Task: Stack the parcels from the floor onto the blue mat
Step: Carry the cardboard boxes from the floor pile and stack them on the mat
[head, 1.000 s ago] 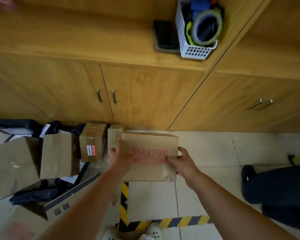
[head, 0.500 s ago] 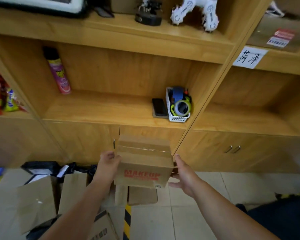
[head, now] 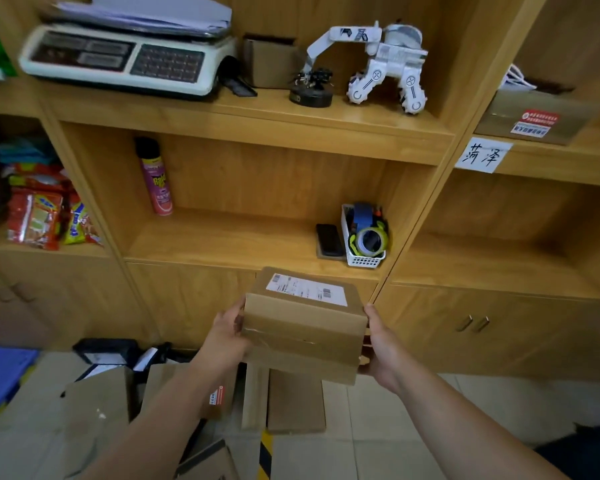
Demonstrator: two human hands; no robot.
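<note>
Overhead, both hands' grip holds the white-labelled parcel [head: 303,327]; spray can [head: 157,178] reads "Raid".

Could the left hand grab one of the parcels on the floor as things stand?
Probably not: the left hand and the right hand both hold the lifted parcel, which hangs above the floor parcels.
</note>
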